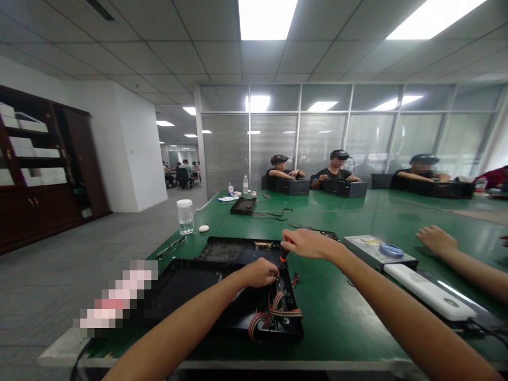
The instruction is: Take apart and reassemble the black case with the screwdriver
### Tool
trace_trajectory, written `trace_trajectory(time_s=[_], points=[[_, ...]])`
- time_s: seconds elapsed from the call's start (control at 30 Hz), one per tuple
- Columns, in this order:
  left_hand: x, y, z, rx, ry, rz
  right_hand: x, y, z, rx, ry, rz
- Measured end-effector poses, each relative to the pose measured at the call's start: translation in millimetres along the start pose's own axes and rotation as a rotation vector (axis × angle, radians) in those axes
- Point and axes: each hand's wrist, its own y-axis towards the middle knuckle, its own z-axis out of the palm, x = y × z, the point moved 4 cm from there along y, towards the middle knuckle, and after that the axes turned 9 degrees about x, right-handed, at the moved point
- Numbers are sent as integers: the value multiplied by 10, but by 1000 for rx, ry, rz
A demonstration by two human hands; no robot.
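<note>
My right hand point(305, 243) is closed round a screwdriver point(284, 256) with an orange-and-black handle, its shaft pointing down and toward me into the open black computer case point(186, 286). My left hand point(260, 272) sits just below it, nearer the work, fingers pinched at the case's right wall by the ribbon cables point(273, 312). The case lies on the green counter point(349, 312), long axis running left to right. Another person's hand point(436, 239) rests well off to the right.

On the green table point(357, 222) stands a clear jar point(185, 216) with a white lid, a small white piece point(203, 228) just beside it. Farther back lie a black tray point(243, 206) and a bottle point(245, 184). A dark cabinet point(43, 164) stands at the left wall.
</note>
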Motion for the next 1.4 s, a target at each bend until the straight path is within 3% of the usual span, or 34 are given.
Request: trace_trajectory(time_s=[0.27,0.37,0.5,0.6,0.67,0.8,0.93,1.0,1.1,1.17,1.27,1.4], points=[[-44,-22,-45,4,21,-10,-10,-96,20,-93,-69,24],[-53,-25,-47,10,29,1,-111,-105,130,-181,13,18],[-64,-25,-26,4,75,40,-493,-143,637,-303,474,-3],[-74,-26,-2,-6,108,66,-827,-170,1212,-242,1008,130],[-84,-29,-1,-6,118,75,-952,-180,1478,-251,1380,204],[-94,-50,-121,-45,103,95,-1030,-146,1557,-453,1916,224],[71,-132,-363,-29,-70,32,-1046,-109,1473,-531,2097,219],[243,-202,-389,135,-230,-72,-1039,-109,1480,-528,2123,217],[507,-354,-261,466,-450,-315,-991,-113,1521,-492,2090,210],[614,-439,-172,590,-507,-438,-939,-114,1515,-462,2000,198],[658,-465,-194,570,-402,-476,-785,-134,1364,-361,1658,126],[579,-415,-503,306,-250,-332,-231,-357,959,-221,930,-88]])
